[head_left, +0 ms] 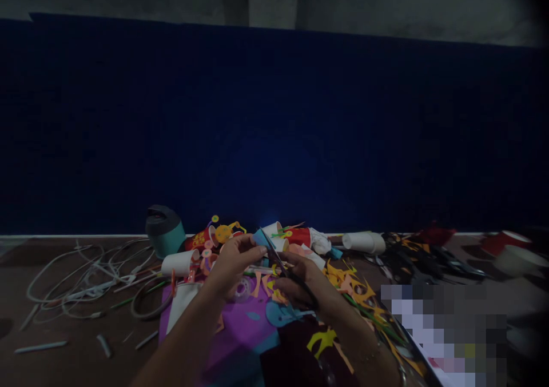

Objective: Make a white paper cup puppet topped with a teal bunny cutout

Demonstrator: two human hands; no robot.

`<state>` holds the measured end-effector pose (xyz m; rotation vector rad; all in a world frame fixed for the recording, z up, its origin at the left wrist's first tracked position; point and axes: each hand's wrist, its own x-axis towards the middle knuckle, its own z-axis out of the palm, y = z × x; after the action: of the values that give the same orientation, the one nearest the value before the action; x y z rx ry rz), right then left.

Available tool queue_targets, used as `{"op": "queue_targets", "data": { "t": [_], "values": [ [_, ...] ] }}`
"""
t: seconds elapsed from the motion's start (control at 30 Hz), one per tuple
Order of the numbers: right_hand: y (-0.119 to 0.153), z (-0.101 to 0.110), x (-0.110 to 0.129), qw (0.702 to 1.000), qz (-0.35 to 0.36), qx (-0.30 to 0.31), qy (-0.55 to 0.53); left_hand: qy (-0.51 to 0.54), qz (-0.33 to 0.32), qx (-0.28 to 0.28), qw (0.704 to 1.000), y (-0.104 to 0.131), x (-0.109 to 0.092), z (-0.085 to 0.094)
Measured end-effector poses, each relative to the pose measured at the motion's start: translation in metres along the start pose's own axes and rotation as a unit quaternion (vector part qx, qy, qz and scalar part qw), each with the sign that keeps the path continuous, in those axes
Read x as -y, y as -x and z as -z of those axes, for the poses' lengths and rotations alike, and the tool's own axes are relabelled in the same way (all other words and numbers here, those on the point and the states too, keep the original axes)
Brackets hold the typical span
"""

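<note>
Cluttered table (64,364): fingers (253,252) pinch (tightly) paper (260,238).

Matt paper is seen in the blue piece (260,238), the scraps (347,284) and the cups (180,263); the scissors' blades (274,255) look metallic, the table (64,364) matt brown.

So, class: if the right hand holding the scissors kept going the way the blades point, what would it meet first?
Probably the blue paper piece pinched by the left hand; the scissors in the right hand point at it, though depth is unclear.
</note>
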<state>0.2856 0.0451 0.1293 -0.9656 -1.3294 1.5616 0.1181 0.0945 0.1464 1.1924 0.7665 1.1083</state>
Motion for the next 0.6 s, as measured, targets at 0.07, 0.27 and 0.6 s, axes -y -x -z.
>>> {"op": "queue_targets", "data": {
  "t": [0.07,0.27,0.6],
  "values": [
    [-0.0002,0.0014,-0.0005,1.000,-0.001,0.003,-0.002,-0.003,0.003,0.002,1.000,0.0002,-0.0013,0.0000],
    [0.0004,0.0049,-0.0017,1.000,-0.007,0.005,0.023,-0.011,0.006,0.027,1.000,0.0012,-0.0061,0.0004],
    [-0.0023,0.0037,-0.0083,1.000,-0.003,-0.002,0.006,-0.008,0.007,0.045,0.999,0.0009,-0.0040,0.0004]
  ]
}}
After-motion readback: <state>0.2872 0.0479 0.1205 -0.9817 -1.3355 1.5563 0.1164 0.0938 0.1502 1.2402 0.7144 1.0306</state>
